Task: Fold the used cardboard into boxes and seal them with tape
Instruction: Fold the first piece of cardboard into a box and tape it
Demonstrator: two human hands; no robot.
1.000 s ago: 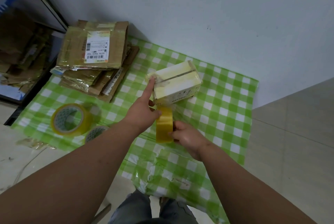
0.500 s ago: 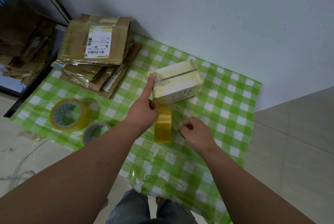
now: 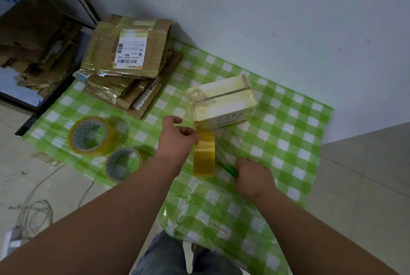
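A small taped-up box (image 3: 221, 99) lies on the green checked mat (image 3: 288, 137) near the wall. A yellow tape roll (image 3: 204, 157) stands on edge just in front of the box, its strip running up to the box's near face. My left hand (image 3: 177, 139) pinches the roll at its upper left rim. My right hand (image 3: 255, 177) rests on the mat to the right of the roll, fingers curled around a thin green tool (image 3: 229, 169), most of which is hidden under the hand.
A pile of flattened used cardboard (image 3: 126, 62) sits at the mat's far left corner. Two more tape rolls (image 3: 92, 136) (image 3: 123, 164) lie on the mat's left edge. Loose wire (image 3: 35, 208) lies on the floor at left. More cardboard (image 3: 33, 37) is stacked beyond.
My left finger came off the box's corner and the hand dropped to the roll. My right hand let go of the roll and moved right onto the green tool.
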